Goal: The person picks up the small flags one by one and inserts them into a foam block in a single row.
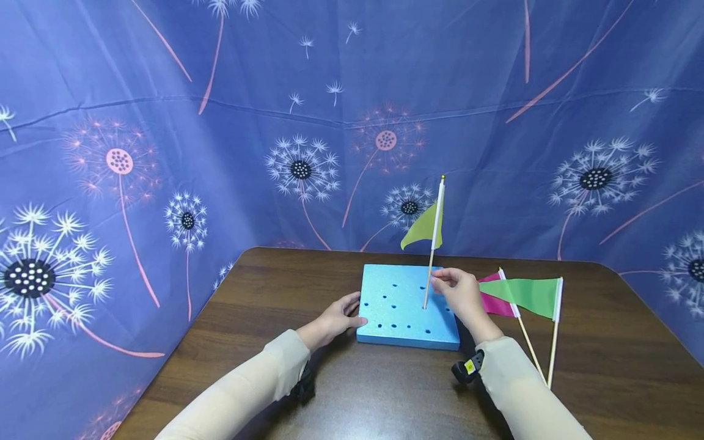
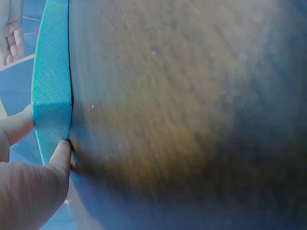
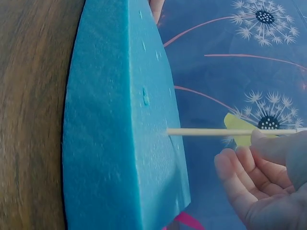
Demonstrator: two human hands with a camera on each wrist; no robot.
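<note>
A yellow-green triangular flag [image 1: 423, 229] stands almost upright, its wooden stick [image 3: 206, 132] meeting the top of a blue foam board [image 1: 396, 275] at a hole. Thumb and fingertips of my right hand [image 1: 462, 296] pinch the stick above the board. Small round holes dot the board's top face. At the board's left edge rests my left hand [image 1: 335, 318], its thumb near the front corner and its fingers along the side. In the left wrist view, two digits touch the board's edge [image 2: 53, 72].
Right of the board, a green flag [image 1: 536, 293] lies over a magenta flag [image 1: 497, 305], their sticks partly behind the right sleeve. All this is on a brown wooden table [image 1: 275, 287]. A blue dandelion-print cloth [image 1: 330, 61] hangs behind and at the left.
</note>
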